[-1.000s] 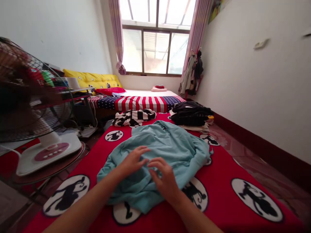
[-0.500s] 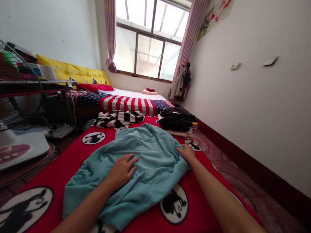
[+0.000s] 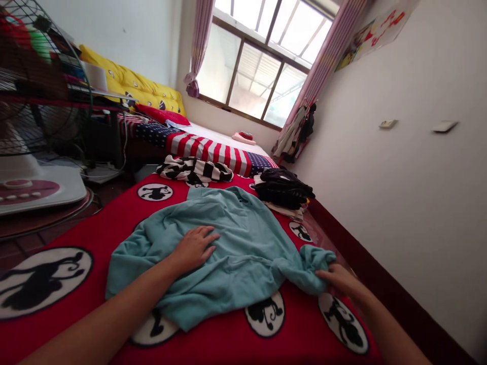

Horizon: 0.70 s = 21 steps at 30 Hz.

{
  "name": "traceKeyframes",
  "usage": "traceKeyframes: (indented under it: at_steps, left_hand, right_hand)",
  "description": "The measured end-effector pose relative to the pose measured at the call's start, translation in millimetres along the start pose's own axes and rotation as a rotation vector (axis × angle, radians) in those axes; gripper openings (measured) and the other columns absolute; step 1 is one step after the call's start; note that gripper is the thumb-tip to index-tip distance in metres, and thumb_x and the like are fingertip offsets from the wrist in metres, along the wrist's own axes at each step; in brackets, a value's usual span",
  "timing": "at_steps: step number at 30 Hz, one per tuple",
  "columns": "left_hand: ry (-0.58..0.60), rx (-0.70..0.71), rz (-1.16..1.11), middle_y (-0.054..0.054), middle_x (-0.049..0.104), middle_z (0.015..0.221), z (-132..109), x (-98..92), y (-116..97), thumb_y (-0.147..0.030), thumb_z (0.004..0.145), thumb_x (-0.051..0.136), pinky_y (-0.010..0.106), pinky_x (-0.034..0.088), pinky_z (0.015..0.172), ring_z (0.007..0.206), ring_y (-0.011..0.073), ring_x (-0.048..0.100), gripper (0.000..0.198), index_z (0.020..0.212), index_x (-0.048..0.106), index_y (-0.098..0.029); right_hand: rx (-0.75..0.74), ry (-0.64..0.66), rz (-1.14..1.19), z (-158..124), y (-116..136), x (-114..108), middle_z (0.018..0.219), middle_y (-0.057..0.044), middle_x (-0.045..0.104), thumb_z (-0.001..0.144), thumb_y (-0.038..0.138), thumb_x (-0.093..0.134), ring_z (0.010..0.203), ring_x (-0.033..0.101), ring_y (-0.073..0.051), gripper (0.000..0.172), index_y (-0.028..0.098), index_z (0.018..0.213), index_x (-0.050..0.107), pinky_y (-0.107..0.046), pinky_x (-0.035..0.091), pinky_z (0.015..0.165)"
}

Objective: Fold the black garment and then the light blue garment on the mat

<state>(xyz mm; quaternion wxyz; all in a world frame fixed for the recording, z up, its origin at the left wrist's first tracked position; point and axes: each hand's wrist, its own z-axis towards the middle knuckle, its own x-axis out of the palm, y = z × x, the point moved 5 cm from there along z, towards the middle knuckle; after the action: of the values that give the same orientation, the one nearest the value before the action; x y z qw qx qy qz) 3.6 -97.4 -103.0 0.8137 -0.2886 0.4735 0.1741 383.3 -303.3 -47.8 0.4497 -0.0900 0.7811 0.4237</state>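
A light teal garment [image 3: 236, 248] lies spread and rumpled on a red blanket [image 3: 114, 223] printed with black-and-white round figures. My left hand [image 3: 194, 247] lies flat on the middle of the garment, fingers stretched out. My right hand [image 3: 337, 279] is at the garment's right edge, fingers closed on a bunched part of the cloth, near the blanket's right border.
A black-and-white striped garment [image 3: 194, 170] and a pile of black clothes [image 3: 283, 188] lie beyond the teal one. A flag-patterned bed [image 3: 213, 147] stands behind. An electric fan [image 3: 30, 126] is at the left. The wall [image 3: 411, 167] runs close along the right.
My right hand has moved back toward me along the garment's right edge and pulled a bunch of cloth outward. My left hand has stayed flat on the middle.
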Motion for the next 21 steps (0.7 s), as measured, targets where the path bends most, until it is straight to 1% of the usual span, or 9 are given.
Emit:
traceKeyframes:
  at_steps: [2,3,6,8,11,13,14,18,21]
  left_hand:
    - [-0.004,0.008,-0.016,0.006,0.052,0.132,0,-2.0,-2,-0.036,0.086,0.051,0.044,0.036,0.102,0.121,0.0274,0.046,0.037,0.121,0.060,-0.032]
    - [-0.002,0.013,-0.025,0.006,0.053,0.131,0,-2.9,-2,-0.037,0.085,0.051,0.045,0.036,0.102,0.121,0.0279,0.046,0.036,0.120,0.061,-0.033]
    - [0.026,0.043,-0.051,0.005,0.052,0.132,-1,-4.3,-5,-0.043,0.082,0.056,0.046,0.035,0.102,0.121,0.0290,0.046,0.038,0.118,0.062,-0.035]
    - [0.058,0.083,-0.081,0.004,0.051,0.134,-2,-4.3,-7,-0.045,0.078,0.061,0.046,0.033,0.103,0.122,0.0292,0.046,0.040,0.116,0.063,-0.036]
    - [0.084,0.130,-0.136,0.003,0.052,0.134,-4,-4.8,-10,-0.043,0.072,0.068,0.045,0.033,0.104,0.121,0.0290,0.047,0.043,0.114,0.064,-0.036]
    - [0.087,0.145,-0.162,0.003,0.053,0.133,-6,-5.5,-11,-0.046,0.070,0.069,0.044,0.033,0.104,0.121,0.0294,0.048,0.044,0.113,0.065,-0.036]
    - [0.092,0.153,-0.172,0.003,0.053,0.132,-6,-5.8,-12,-0.048,0.069,0.070,0.044,0.033,0.104,0.120,0.0295,0.048,0.046,0.113,0.065,-0.036]
    - [0.128,0.191,-0.190,0.003,0.053,0.133,-7,-7.3,-16,-0.052,0.068,0.070,0.043,0.032,0.105,0.121,0.0293,0.047,0.051,0.116,0.064,-0.035]
    - [0.153,0.186,-0.187,0.004,0.052,0.135,-6,-9.0,-18,-0.059,0.069,0.066,0.044,0.030,0.107,0.123,0.0295,0.046,0.054,0.117,0.064,-0.034]
  right_hand:
    - [-0.043,0.168,-0.266,-17,17,1,0.045,-0.004,0.058,0.068,0.045,0.063,0.039,0.053,-0.016,0.032,0.018,0.052,0.054,-0.025,0.035,0.039]
    - [-0.093,0.139,-0.374,-25,30,-3,0.049,-0.004,0.061,0.069,0.046,0.063,0.043,0.056,-0.017,0.033,0.019,0.051,0.055,-0.025,0.036,0.042]
    - [-0.302,-0.175,-0.584,-42,79,-7,0.065,-0.003,0.066,0.070,0.045,0.063,0.059,0.061,-0.021,0.024,0.023,0.060,0.063,-0.029,0.040,0.052]
    - [-0.461,-0.240,-0.555,-49,100,11,0.081,-0.002,0.069,0.069,0.039,0.065,0.074,0.063,-0.022,0.014,0.026,0.076,0.068,-0.031,0.044,0.063]
    - [-0.737,-0.054,-0.412,-55,113,60,0.112,-0.003,0.065,0.066,0.028,0.068,0.101,0.060,-0.024,0.042,0.028,0.108,0.065,-0.034,0.045,0.085]
    - [-0.815,0.057,-0.344,-55,112,84,0.118,-0.006,0.062,0.065,0.024,0.069,0.105,0.057,-0.024,0.055,0.027,0.120,0.059,-0.036,0.043,0.090]
    - [-0.816,0.088,-0.314,-55,110,89,0.114,-0.006,0.063,0.066,0.024,0.069,0.102,0.058,-0.024,0.054,0.026,0.119,0.060,-0.036,0.044,0.088]
    - [-0.754,0.252,-0.170,-60,101,81,0.081,-0.002,0.066,0.077,0.039,0.063,0.075,0.059,-0.017,0.023,0.021,0.088,0.070,-0.026,0.044,0.071]
    - [-0.574,0.536,-0.169,-66,85,79,0.053,0.001,0.056,0.084,0.055,0.049,0.050,0.048,-0.010,0.048,0.016,0.060,0.064,-0.022,0.037,0.052]
